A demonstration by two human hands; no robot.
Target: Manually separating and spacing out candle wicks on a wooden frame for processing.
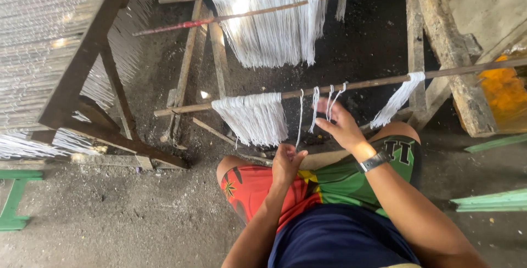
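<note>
**Operator log: wearer's appearance**

I observed bare forearms with no sleeves reaching them. The right hand (343, 125) had a dark wristwatch (374, 161) strapped at its wrist; the left hand (286, 164) wore nothing. The shorts (329, 183) were patterned in red, green and yellow. A dark navy shirt (340, 238) covered the torso.

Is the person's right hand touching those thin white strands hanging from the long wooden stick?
Touching. The head view shows the right hand raised to the thin white strands on the long wooden stick, its fingers overlapping their lower ends.
</note>
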